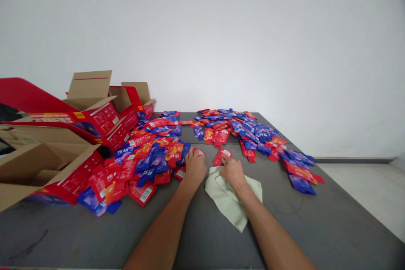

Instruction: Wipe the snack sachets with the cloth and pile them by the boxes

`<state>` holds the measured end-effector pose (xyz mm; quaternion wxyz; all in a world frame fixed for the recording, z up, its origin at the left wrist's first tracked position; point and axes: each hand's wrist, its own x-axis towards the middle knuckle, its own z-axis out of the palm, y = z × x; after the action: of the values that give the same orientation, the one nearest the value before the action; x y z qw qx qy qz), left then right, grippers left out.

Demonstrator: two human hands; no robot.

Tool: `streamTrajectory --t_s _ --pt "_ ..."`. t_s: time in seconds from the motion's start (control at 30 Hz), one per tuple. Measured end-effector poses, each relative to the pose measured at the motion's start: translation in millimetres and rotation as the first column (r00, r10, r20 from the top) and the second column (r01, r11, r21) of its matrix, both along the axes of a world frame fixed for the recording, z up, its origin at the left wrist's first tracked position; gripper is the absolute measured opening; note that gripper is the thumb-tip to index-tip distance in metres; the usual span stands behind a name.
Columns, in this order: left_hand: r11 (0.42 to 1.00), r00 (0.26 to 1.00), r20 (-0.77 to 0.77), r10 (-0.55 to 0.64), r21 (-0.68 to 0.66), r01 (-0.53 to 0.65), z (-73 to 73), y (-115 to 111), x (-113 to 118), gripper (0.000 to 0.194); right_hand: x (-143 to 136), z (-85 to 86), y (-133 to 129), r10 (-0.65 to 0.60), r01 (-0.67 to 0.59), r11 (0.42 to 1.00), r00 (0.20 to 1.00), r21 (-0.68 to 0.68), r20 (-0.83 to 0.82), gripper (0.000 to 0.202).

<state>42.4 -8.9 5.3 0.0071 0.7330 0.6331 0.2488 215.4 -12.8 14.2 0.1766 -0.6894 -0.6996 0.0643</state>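
My right hand (233,171) is closed on a crumpled pale green cloth (234,202) that lies spread on the grey table. Just beyond its fingers a red sachet (222,156) lies flat with its barcode label up. My left hand (195,166) is at the right edge of the left-hand pile, its fingers bent over another red sachet (200,152), which shows past the fingertips. Part of that sachet is hidden by the hand. Red and blue sachets (152,162) overlap in the pile to the left of my left hand.
Open red cardboard boxes (76,173) stand along the left side, flaps up. A second heap of red and blue sachets (249,128) spreads over the back right, with a small group (300,171) near the right edge of the table (284,228). A white wall rises behind.
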Motion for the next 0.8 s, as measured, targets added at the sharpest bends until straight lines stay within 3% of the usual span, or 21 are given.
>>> streamTrajectory --t_s 0.17,0.27,0.4,0.5,0.6,0.7,0.8 --pt "0.984 0.976 0.148 -0.160 -0.056 0.170 -2.6 -2.2 15.6 0.040 -2.3 -0.6 -0.7 0.081 -0.082 0.997 0.996 0.017 0.019 0.037" --pt "0.974 0.956 0.232 -0.178 -0.098 0.206 -6.5 -2.0 19.7 0.044 -3.4 -2.5 -0.6 0.181 -0.181 0.982 0.983 0.055 -0.008 0.033" --pt "0.972 0.879 0.436 -0.193 -0.037 0.231 -11.5 5.1 17.2 0.056 -5.8 -6.1 -0.2 0.232 -0.228 0.970 0.972 0.088 -0.038 0.034" --pt "0.970 0.694 0.700 -0.165 -0.011 0.242 -12.1 10.9 15.8 0.062 -8.9 -6.9 -1.7 0.242 -0.216 0.958 0.962 0.188 -0.128 0.035" --pt "0.953 0.377 0.921 -0.098 -0.023 0.304 -6.9 11.1 15.8 0.066 -12.9 -4.3 -4.9 0.270 -0.179 0.928 0.928 0.327 -0.256 0.033" --pt "0.909 0.114 0.992 -0.056 0.003 0.417 3.1 6.7 13.9 0.060 -17.2 0.7 -8.2 0.351 -0.182 0.876 0.876 0.446 -0.332 0.028" --pt "0.866 -0.047 0.999 -0.018 0.039 0.499 13.8 1.8 10.7 0.050 -21.9 6.4 -11.6 0.460 -0.216 0.815 0.806 0.538 -0.373 0.024"
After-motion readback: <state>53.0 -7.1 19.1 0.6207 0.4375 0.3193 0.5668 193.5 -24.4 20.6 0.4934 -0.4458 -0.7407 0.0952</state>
